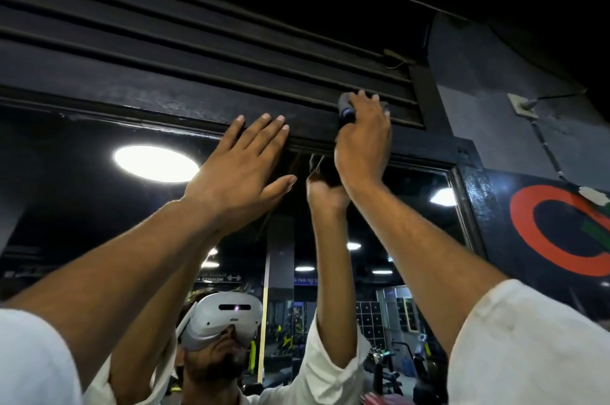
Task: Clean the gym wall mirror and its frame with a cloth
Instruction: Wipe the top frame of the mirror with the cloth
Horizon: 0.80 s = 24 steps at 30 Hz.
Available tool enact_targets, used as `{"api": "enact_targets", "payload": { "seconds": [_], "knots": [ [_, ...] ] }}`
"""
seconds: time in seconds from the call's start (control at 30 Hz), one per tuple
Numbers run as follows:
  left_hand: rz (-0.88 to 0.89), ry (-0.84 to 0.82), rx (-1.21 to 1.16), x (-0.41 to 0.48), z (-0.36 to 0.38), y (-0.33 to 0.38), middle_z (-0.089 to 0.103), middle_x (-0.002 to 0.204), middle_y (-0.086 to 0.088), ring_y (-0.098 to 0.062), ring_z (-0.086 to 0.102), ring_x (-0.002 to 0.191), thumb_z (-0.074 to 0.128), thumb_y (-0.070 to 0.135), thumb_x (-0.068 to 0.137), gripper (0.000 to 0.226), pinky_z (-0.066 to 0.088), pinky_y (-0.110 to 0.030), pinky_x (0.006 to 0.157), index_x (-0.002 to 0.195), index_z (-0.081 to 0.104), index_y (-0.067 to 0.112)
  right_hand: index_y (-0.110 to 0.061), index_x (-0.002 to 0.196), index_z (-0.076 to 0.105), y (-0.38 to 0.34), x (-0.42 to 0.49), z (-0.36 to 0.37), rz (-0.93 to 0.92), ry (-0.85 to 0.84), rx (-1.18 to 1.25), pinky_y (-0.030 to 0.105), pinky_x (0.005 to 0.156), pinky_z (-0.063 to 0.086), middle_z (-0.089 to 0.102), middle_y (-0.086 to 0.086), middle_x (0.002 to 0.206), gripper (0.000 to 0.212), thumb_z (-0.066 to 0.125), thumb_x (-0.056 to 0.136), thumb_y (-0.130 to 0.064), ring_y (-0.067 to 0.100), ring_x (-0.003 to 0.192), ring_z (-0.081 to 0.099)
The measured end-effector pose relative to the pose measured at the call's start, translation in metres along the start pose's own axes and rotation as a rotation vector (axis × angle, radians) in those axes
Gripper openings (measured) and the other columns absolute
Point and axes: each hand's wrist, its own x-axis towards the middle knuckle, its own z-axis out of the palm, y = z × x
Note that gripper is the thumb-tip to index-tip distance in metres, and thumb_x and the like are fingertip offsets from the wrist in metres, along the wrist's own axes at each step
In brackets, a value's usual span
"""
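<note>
right grip point(363, 137): fingers curled over the cloth point(346, 106), pressing it to the wall; thumb side toward the camera.
left grip point(237, 166): flat and open, fingers straight, tips on the top frame rail point(165, 104), palm over the glass. It holds nothing, I'm just bracing.
cloth: dark, bunched under my right fingers, with a grey-blue fold poking out at the left. It sits on the lowest slats of the slatted panel point(198, 41), just above the rail and near the upper right corner.
mirror point(82, 206): below both grips, showing a ceiling light point(155, 163) and my headset point(227, 315) in reflection.
stage, my call: top-edge pass, working toward the right corner.
done, my call: unclear. The reflections read sharp, so the glass may be wiped already, but I can't confirm it. The rail left of my left grip has greyish dull patches, dust or glare, can't tell which.
left, my call: the corner itself, the right upright of the frame point(462, 206), and any lower frame, which is out of view. Maybe the rail to the left again.
overall: somewhere mid-task; frame work is clearly not finished.
other: a red painted ring point(528, 233) on the wall right of the frame, not touched.
</note>
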Motion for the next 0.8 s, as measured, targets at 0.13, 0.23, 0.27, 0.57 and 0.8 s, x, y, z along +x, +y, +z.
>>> {"api": "enact_targets", "payload": {
  "seconds": [0.13,0.23,0.27,0.57,0.8],
  "knots": [
    [-0.001,-0.013,0.004,0.001,-0.001,0.001,0.001,0.18,-0.001,-0.015,-0.007,0.165,0.01,0.071,0.102,0.088,-0.006,-0.046,0.134,0.171,0.004,0.017,-0.015,0.144,0.061,-0.006,-0.008,0.01,-0.14,-0.206,0.088,0.037,0.124,0.034,0.052,0.004,0.158,0.049,0.047,0.102,0.005,0.018,0.151,0.04],
    [-0.002,-0.013,0.01,0.001,-0.001,0.001,0.0,0.179,-0.001,-0.016,-0.007,0.165,0.011,0.071,0.102,0.088,-0.004,-0.047,0.134,0.171,0.004,0.016,-0.016,0.152,0.054,0.001,-0.02,0.008,-0.427,-0.384,0.011,0.039,0.131,0.02,0.047,0.003,0.162,0.059,0.048,0.098,0.008,0.015,0.156,0.032],
    [0.004,-0.021,0.016,0.001,-0.001,0.001,0.001,0.179,-0.001,-0.016,-0.007,0.165,0.01,0.071,0.102,0.089,-0.004,-0.047,0.134,0.171,0.004,0.016,-0.015,0.152,0.054,0.008,-0.017,0.001,-0.444,-0.355,-0.034,0.04,0.131,0.02,0.048,0.003,0.161,0.061,0.049,0.096,0.009,0.016,0.155,0.034],
    [0.001,-0.033,0.036,0.001,0.001,0.0,-0.001,0.18,-0.002,-0.017,-0.008,0.165,0.007,0.071,0.102,0.089,-0.004,-0.048,0.134,0.171,0.002,0.016,-0.009,0.15,0.055,0.036,-0.043,-0.001,-0.102,-0.008,-0.095,0.046,0.128,0.029,0.048,0.01,0.161,0.059,0.049,0.095,0.012,0.024,0.154,0.038],
    [0.138,-0.063,-0.017,-0.011,-0.017,-0.041,0.007,0.179,-0.001,-0.016,0.0,0.165,0.012,0.07,0.1,0.088,-0.001,-0.044,0.134,0.171,0.011,0.018,-0.009,0.147,0.057,-0.016,-0.037,0.014,-0.18,-0.024,-0.132,0.048,0.123,0.037,0.054,0.011,0.155,0.053,0.049,0.098,0.009,0.026,0.149,0.045]
  ]
}}
